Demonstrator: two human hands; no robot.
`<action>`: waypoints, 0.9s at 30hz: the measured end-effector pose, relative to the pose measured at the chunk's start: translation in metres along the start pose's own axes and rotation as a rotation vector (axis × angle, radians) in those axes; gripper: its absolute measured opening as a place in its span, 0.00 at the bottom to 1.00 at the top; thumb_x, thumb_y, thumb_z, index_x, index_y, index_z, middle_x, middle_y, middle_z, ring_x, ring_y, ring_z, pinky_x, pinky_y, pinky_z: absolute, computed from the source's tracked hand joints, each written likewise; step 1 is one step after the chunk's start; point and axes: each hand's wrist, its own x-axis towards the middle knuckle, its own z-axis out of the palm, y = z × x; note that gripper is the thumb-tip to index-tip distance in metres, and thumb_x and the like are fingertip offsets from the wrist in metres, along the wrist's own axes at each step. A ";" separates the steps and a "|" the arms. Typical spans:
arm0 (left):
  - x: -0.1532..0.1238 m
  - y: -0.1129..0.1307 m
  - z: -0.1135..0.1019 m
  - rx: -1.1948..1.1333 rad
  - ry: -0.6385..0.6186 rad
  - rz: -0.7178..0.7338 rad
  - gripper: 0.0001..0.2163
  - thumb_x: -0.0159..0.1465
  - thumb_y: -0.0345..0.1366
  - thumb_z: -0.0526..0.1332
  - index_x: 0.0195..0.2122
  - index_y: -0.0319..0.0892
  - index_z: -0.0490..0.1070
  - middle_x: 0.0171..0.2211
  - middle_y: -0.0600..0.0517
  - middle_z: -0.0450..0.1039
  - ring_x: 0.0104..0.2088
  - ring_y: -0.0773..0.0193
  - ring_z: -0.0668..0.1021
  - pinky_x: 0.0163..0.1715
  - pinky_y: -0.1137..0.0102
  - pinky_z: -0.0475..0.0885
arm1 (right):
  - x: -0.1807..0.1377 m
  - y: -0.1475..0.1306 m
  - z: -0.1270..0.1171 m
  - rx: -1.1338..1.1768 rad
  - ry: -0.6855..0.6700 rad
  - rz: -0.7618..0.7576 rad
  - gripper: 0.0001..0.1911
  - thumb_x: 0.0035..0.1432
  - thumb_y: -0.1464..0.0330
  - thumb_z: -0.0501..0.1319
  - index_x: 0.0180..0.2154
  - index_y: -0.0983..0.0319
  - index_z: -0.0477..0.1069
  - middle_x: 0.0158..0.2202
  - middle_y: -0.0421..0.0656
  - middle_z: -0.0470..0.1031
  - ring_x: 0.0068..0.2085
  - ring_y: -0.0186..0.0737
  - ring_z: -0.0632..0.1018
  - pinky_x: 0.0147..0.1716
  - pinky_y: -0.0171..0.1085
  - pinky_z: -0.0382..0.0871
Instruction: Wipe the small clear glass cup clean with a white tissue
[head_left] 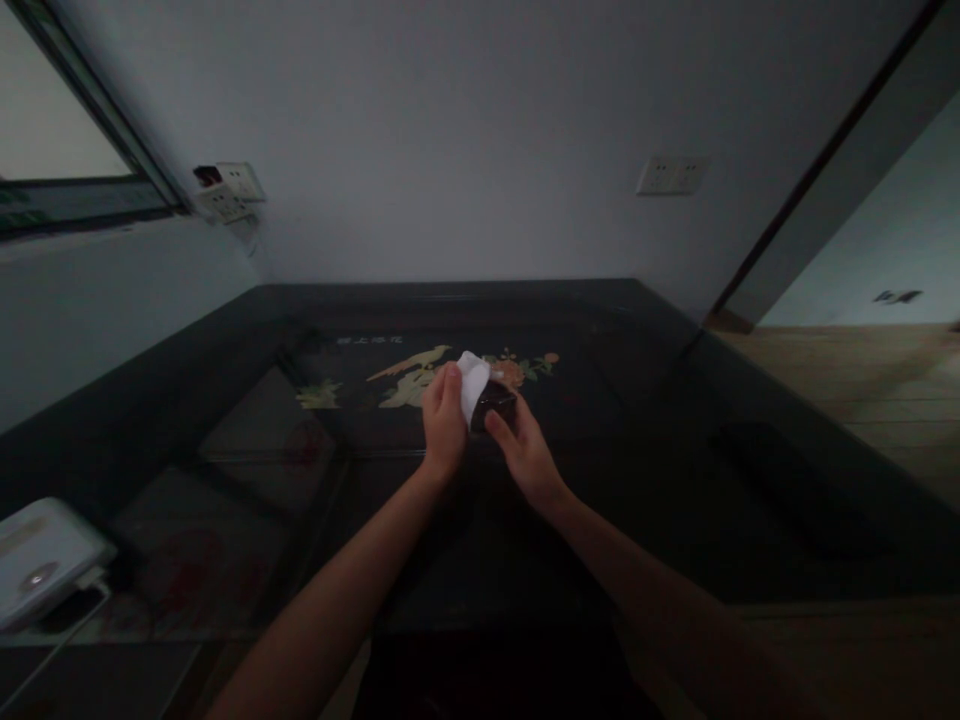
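Your left hand [445, 415] pinches a white sheet [472, 378], thumb and fingers drawn together on it, while your right hand [525, 447] is wrapped about a small dark box [493, 402], thumb on the near face and fingers round the far side. The sheet lies against the box's left part, and both sit in front of the bird-and-flower picture [405, 390], between its bird and its blossoms and a little to your side of them. You can't tell from this angle whether the box rests on anything or is held clear.

Expect the box to be light and stiff; its gloss suggests a smooth skin that may slide under dry fingertips, so hold it by two opposite sides and keep your thumb off the edges. The sheet looks thin and limp, paper or cloth, you can't tell which; take it in a folded bunch, since a single layer could tear or slip. Nothing shows whether the box is fragile, so squeeze gently.

Around the picture spreads the dark glossy table [630, 510]. Well to the picture's left, on your side of it, stands a white device [45, 560] with a white cable [56, 655]; well to its right lies a long black item [787, 480], too dim to name. Beyond the picture rises the wall [450, 150], with a socket plate [673, 176] up to the picture's right
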 end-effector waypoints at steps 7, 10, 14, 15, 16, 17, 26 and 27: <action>0.009 0.004 0.005 -0.387 -0.050 -0.428 0.12 0.59 0.41 0.57 0.33 0.37 0.73 0.31 0.47 0.77 0.31 0.62 0.78 0.34 0.69 0.72 | 0.000 -0.003 0.000 -0.011 -0.029 -0.033 0.28 0.54 0.51 0.60 0.52 0.59 0.63 0.55 0.50 0.68 0.56 0.48 0.70 0.58 0.49 0.63; 0.003 0.008 0.005 -0.265 -0.022 -0.277 0.14 0.61 0.43 0.56 0.33 0.38 0.74 0.32 0.47 0.77 0.30 0.64 0.78 0.34 0.70 0.71 | 0.000 -0.003 0.000 -0.016 -0.025 -0.055 0.27 0.55 0.51 0.60 0.51 0.58 0.64 0.54 0.48 0.70 0.55 0.47 0.71 0.57 0.48 0.63; -0.007 0.012 0.003 0.079 -0.049 0.079 0.17 0.66 0.46 0.51 0.35 0.40 0.74 0.32 0.48 0.76 0.31 0.63 0.77 0.35 0.69 0.71 | 0.000 0.000 0.000 -0.024 -0.007 -0.046 0.26 0.55 0.52 0.60 0.52 0.57 0.64 0.53 0.47 0.71 0.54 0.47 0.72 0.57 0.48 0.64; -0.009 0.013 0.003 0.182 -0.070 0.180 0.17 0.67 0.45 0.50 0.36 0.41 0.74 0.33 0.47 0.76 0.34 0.62 0.77 0.37 0.68 0.71 | 0.000 0.001 -0.001 -0.023 0.005 -0.040 0.26 0.55 0.52 0.60 0.51 0.57 0.64 0.53 0.48 0.71 0.54 0.47 0.72 0.57 0.48 0.64; -0.010 0.013 0.002 0.284 -0.097 0.291 0.17 0.68 0.43 0.48 0.36 0.41 0.74 0.35 0.47 0.76 0.36 0.61 0.77 0.39 0.67 0.70 | 0.000 0.003 -0.001 -0.023 0.017 -0.035 0.26 0.55 0.52 0.60 0.51 0.58 0.64 0.53 0.48 0.71 0.54 0.46 0.72 0.57 0.48 0.64; -0.011 0.014 0.002 0.378 -0.126 0.409 0.16 0.69 0.41 0.48 0.36 0.41 0.73 0.36 0.47 0.76 0.39 0.61 0.77 0.42 0.65 0.69 | 0.000 0.005 -0.001 -0.022 0.026 -0.031 0.26 0.55 0.52 0.60 0.52 0.58 0.64 0.53 0.48 0.71 0.54 0.46 0.72 0.57 0.48 0.63; -0.010 0.012 0.001 0.420 -0.139 0.481 0.15 0.68 0.41 0.50 0.36 0.43 0.74 0.35 0.49 0.76 0.39 0.61 0.76 0.47 0.63 0.68 | 0.000 0.004 -0.002 -0.045 0.023 -0.024 0.26 0.56 0.53 0.60 0.52 0.59 0.64 0.55 0.49 0.69 0.56 0.47 0.70 0.57 0.48 0.62; -0.010 0.011 0.001 0.338 -0.105 0.374 0.15 0.67 0.43 0.52 0.36 0.43 0.75 0.34 0.48 0.76 0.37 0.61 0.76 0.44 0.65 0.69 | 0.000 0.003 -0.001 -0.050 0.025 -0.018 0.25 0.56 0.53 0.60 0.52 0.58 0.64 0.55 0.49 0.69 0.56 0.48 0.70 0.58 0.48 0.62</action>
